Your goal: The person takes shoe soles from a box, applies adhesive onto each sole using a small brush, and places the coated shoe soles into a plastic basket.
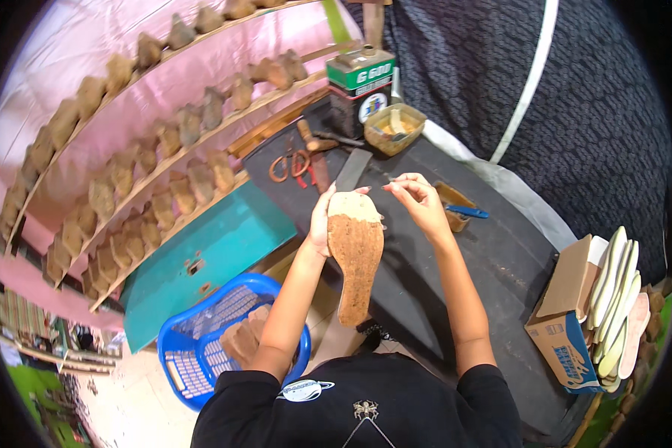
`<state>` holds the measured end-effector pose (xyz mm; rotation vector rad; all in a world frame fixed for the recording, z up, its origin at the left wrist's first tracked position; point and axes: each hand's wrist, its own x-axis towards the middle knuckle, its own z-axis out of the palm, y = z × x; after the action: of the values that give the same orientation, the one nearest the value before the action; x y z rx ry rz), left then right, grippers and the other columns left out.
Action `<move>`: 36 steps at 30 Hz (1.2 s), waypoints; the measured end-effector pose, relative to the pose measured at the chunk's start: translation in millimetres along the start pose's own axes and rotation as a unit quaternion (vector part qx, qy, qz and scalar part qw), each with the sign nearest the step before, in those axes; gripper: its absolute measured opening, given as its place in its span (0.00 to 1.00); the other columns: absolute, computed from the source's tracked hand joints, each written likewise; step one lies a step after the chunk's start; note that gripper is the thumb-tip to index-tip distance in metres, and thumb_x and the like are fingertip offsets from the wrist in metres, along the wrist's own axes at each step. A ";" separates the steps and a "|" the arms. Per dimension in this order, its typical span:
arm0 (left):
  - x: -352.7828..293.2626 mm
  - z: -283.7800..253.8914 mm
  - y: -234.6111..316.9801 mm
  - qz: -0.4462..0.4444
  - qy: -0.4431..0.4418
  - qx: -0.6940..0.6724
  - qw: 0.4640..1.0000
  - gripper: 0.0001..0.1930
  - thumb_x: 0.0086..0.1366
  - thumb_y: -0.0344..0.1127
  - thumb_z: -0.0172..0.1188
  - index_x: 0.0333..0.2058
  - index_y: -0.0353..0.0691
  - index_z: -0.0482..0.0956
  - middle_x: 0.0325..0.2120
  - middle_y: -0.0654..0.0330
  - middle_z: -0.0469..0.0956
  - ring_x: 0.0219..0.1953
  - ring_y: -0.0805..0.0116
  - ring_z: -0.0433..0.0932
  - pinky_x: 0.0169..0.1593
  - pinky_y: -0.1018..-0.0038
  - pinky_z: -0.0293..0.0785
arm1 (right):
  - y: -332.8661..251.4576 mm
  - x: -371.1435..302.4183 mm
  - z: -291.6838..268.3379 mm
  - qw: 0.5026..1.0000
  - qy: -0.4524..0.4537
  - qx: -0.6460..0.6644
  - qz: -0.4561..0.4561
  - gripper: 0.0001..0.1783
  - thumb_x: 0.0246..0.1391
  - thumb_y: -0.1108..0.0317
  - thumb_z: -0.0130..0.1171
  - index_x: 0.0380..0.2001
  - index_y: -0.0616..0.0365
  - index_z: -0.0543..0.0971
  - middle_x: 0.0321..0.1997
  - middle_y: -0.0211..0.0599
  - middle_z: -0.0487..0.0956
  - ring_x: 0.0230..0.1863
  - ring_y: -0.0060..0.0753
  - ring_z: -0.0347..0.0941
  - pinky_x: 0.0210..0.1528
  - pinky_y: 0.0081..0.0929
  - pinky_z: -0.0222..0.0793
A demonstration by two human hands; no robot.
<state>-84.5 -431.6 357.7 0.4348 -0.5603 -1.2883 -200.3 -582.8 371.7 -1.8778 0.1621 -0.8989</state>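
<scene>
A brown shoe sole [357, 257] with a pale cream patch across its toe end is in my left hand [321, 222]. That hand grips its left edge, with fingertips showing past the toe and right edge. My right hand [420, 203] is raised just right of the toe, apart from the sole, thumb and fingers pinched together. Whatever lies in the pinch is too small to make out. Beyond the toe, a flat dark grey bar [353, 169] lies on the black tabletop [455, 291]. A small tub [455, 196] with a blue-handled brush [467, 211] sits partly behind my right wrist.
Scissors [290, 166], red-handled pliers [304, 178] and a hammer [312, 137] lie at the far left of the table. Behind stand a green-black tin [358, 89] and a plastic tub [384, 142]. Right: a box [564, 328] of pale soles. Left: a blue basket [194, 366] and shelves of wooden lasts [123, 175].
</scene>
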 end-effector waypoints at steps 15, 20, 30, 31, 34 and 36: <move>-230.1 -14.5 5.4 0.088 0.159 -0.049 0.982 0.30 0.59 0.57 0.34 0.44 0.35 0.67 0.35 0.52 0.74 0.37 0.52 0.74 0.43 0.56 0.69 | -61.2 -88.7 185.2 0.924 -0.324 0.109 0.169 0.14 0.46 0.61 0.58 0.30 0.62 0.78 0.37 0.32 0.68 0.39 0.21 0.65 0.42 0.19 0.60; -294.0 -24.5 1.7 0.105 0.233 -0.011 0.967 0.30 0.59 0.58 0.36 0.45 0.34 0.67 0.38 0.52 0.74 0.38 0.58 0.74 0.44 0.63 0.70 | -72.1 -117.4 232.7 0.907 -0.356 0.160 0.159 0.16 0.43 0.59 0.60 0.27 0.63 0.78 0.37 0.34 0.68 0.40 0.25 0.65 0.42 0.20 0.60; -421.7 -51.0 -8.4 0.149 0.411 0.087 0.895 0.23 0.62 0.49 0.42 0.47 0.37 0.66 0.41 0.58 0.71 0.41 0.69 0.72 0.42 0.73 0.69 | -56.3 -156.0 329.5 0.896 -0.409 0.096 0.144 0.16 0.39 0.58 0.63 0.24 0.61 0.78 0.36 0.37 0.70 0.40 0.29 0.66 0.39 0.23 0.61; -433.3 -57.3 -11.4 0.132 0.423 0.115 0.889 0.21 0.61 0.48 0.45 0.45 0.38 0.67 0.39 0.61 0.72 0.39 0.71 0.72 0.41 0.75 0.69 | -53.0 -161.0 339.8 0.891 -0.420 0.097 0.143 0.16 0.39 0.58 0.63 0.24 0.61 0.78 0.36 0.37 0.70 0.40 0.29 0.66 0.39 0.23 0.61; -460.4 -66.5 -16.6 0.135 0.462 0.119 0.868 0.18 0.62 0.45 0.45 0.44 0.39 0.67 0.37 0.61 0.72 0.38 0.73 0.73 0.39 0.76 0.70 | -53.3 -175.4 367.3 0.871 -0.453 0.107 0.154 0.16 0.38 0.56 0.63 0.21 0.61 0.78 0.33 0.35 0.70 0.32 0.26 0.68 0.35 0.22 0.62; -473.0 -71.1 -19.4 0.133 0.483 0.126 0.856 0.17 0.63 0.44 0.43 0.44 0.39 0.67 0.37 0.60 0.72 0.38 0.72 0.73 0.39 0.76 0.71 | -48.0 -182.8 382.5 0.858 -0.474 0.125 0.155 0.16 0.38 0.56 0.63 0.21 0.60 0.78 0.30 0.33 0.70 0.30 0.25 0.67 0.32 0.21 0.61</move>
<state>-140.4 23.7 220.8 1.0971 0.0835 -0.5911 -96.6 -192.2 235.0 -1.7723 -0.2455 0.2739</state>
